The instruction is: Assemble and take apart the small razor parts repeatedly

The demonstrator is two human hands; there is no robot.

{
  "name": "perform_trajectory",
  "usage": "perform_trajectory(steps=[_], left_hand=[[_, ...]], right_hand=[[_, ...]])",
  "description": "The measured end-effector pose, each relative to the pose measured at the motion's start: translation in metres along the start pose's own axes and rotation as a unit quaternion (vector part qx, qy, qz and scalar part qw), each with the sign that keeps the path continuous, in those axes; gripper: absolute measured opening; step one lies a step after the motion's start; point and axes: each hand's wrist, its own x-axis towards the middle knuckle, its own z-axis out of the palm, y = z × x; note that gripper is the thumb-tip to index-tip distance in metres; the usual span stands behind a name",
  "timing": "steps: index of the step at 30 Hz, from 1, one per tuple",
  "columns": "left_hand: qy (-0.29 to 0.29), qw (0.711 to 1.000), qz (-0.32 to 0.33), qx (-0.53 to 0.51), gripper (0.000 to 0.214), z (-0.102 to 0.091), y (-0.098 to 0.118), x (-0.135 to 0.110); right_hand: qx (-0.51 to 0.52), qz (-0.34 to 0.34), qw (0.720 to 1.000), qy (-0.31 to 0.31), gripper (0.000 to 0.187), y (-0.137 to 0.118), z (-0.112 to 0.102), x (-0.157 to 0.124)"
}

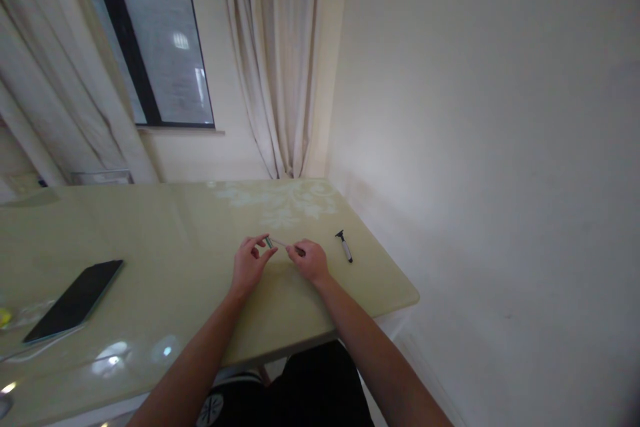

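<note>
My left hand (250, 262) pinches a small green-and-dark strip-shaped piece (269, 242) between thumb and fingertips, much like a razor cartridge in size. In my right hand (311, 259) is a thin-shafted tool (279, 242) with a dark handle, mostly hidden by the fingers; its exact kind cannot be made out. The shaft points left, and its tip meets or nearly meets the small piece. Both hands are just above the table. To the right of my right hand lies a razor (345, 248) with a grey and black handle, its head pointing away from me.
The glossy pale-green table (190, 287) has a white floral pattern at its far end and a rounded right corner. A black tablet-like slab (77, 300) lies at left, beside a white cable (45, 347). The wall (480, 180) runs along the right.
</note>
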Motion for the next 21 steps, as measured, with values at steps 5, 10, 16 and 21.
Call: perform_trajectory(steps=[5,10,16,21], left_hand=[[-0.004,1.000,0.000,0.005,0.050,-0.0004,-0.0015,-0.0004],[-0.007,1.000,-0.002,0.003,0.052,0.0000,-0.0024,-0.0006],[-0.007,1.000,-0.003,-0.002,0.051,-0.0007,-0.0008,-0.0007],[-0.008,1.000,-0.007,-0.001,0.051,-0.0001,-0.0010,-0.0002]], right_hand=[[0.000,0.022,1.000,0.009,0.041,-0.0023,-0.0015,-0.0001],[0.006,0.004,1.000,-0.004,0.041,-0.0015,-0.0003,-0.0003],[0.021,-0.018,1.000,-0.009,0.041,0.0024,0.0040,0.0006],[-0.002,0.009,1.000,0.003,0.044,0.0007,0.0043,0.0002]])
